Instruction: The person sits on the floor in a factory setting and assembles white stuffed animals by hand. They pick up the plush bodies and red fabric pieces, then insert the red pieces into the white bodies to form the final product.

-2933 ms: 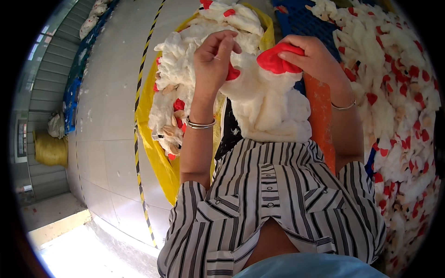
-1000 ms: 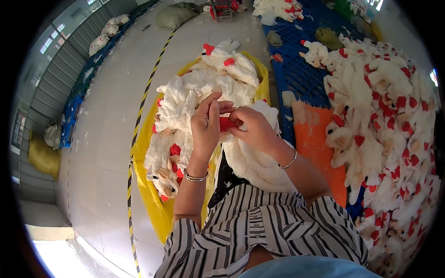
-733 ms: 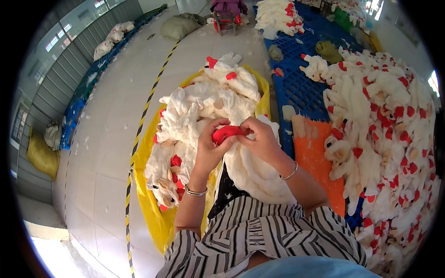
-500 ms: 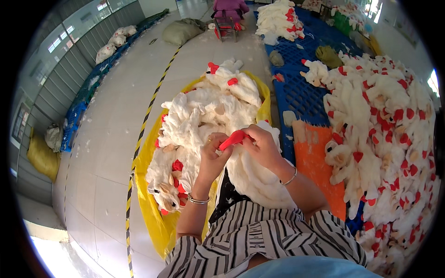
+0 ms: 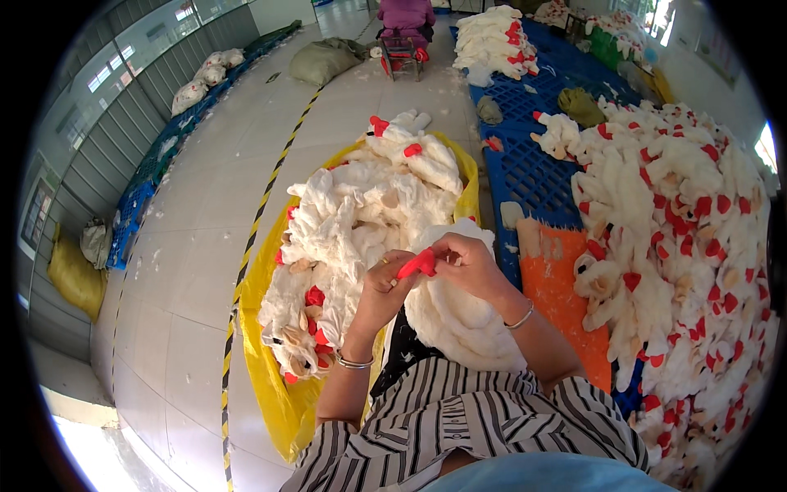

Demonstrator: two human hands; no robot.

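Observation:
Between my two hands is a red fabric piece (image 5: 421,263), small and folded, its attachment to anything else unclear. My left hand (image 5: 382,287) pinches its left end, and my right hand (image 5: 470,267) grips its right end with fingers closed. Just beneath the hands, a white fluffy plush skin (image 5: 459,324) lies across my lap. Ahead and to the left, a yellow sack (image 5: 259,344) lies opened out under a heap of white plush skins (image 5: 352,197) with red and tan parts.
On the right a large pile of plush skins (image 5: 680,213) spreads beside an orange sheet (image 5: 561,287) and blue plastic pallets (image 5: 533,168). Farther off, a person in purple (image 5: 406,15) sits on a chair near a grey-green sack (image 5: 326,60). Striped floor tape (image 5: 246,271) runs along the left.
Both hands have dropped slightly toward my lap with the red piece. It is now bent more between the fingers, and the right-hand fingers have shifted on it.

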